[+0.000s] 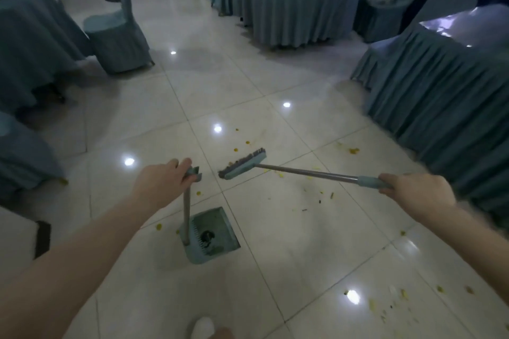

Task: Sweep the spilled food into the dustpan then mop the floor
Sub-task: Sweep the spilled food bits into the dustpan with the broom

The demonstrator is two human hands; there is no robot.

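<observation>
**Gather the scraps toward the pan**

The left hand (162, 181) grips the upright handle of the dustpan (212, 234), which stands on the floor (303, 242). The right hand (413, 192) is closed round the broom (243, 164), its head raised. Spilled food (354, 150) lies scattered to the right, near a draped counter (440, 85). Best lower the bristles beyond the crumbs and draw short strokes toward the pan's mouth, holding it steady.

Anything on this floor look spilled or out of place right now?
Yes. Yellow food scraps lie scattered over the tiles near the draped table, with more at lower right. The broom is raised; the dustpan holds only some dark debris.
</observation>
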